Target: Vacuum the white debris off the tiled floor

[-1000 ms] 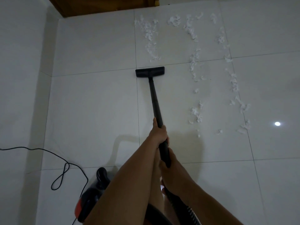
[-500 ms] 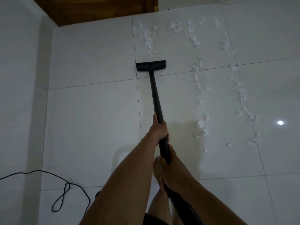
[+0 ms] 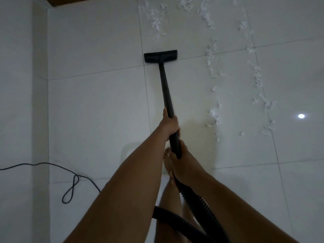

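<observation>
A black vacuum wand [image 3: 166, 89] runs from my hands to its flat floor head [image 3: 160, 56], which rests on the white tiled floor [image 3: 98, 111]. My left hand [image 3: 169, 122] grips the wand higher up; my right hand [image 3: 182, 163] grips it lower, where the ribbed hose [image 3: 203, 209] begins. White debris lies in strips: a short patch [image 3: 157, 20] just beyond the head, a long trail [image 3: 213, 67] to its right and another trail [image 3: 259, 88] further right.
A white wall [image 3: 21, 102] stands on the left. A black power cord [image 3: 71, 186] loops on the floor at lower left. My bare foot [image 3: 169, 162] shows under my hands. A light reflection [image 3: 301, 116] glints on the right tiles. A brown wooden edge [image 3: 70, 0] is at the top.
The floor head has advanced along the left strip and the debris nearest it is gone. The view has moved forward, and the vacuum body at lower left has left the frame.
</observation>
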Tool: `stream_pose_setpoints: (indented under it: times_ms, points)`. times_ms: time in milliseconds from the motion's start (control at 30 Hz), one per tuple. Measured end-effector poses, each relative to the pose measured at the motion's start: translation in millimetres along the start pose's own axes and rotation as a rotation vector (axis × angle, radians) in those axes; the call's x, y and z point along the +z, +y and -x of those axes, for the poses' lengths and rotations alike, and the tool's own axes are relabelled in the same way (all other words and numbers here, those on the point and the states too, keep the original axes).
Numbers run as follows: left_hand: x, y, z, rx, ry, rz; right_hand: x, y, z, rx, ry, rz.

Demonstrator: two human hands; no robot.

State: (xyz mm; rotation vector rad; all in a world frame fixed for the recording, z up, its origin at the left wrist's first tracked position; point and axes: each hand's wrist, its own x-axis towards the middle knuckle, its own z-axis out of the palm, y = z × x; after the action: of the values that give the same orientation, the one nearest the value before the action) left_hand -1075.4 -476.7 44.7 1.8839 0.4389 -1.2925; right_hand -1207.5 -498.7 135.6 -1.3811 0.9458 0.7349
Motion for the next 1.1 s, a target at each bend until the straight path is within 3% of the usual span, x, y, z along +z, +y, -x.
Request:
stream_pose_setpoints:
  times_ms: [600, 1100]
  points:
    - [19, -35, -1, 0.031, 0.017, -0.042, 4, 36, 10, -0.03, 0.016, 0.064]
    - [-34, 62, -58, 0.049, -0.003, -0.072, -6, -72, -48, -0.043, 0.025, 0.036]
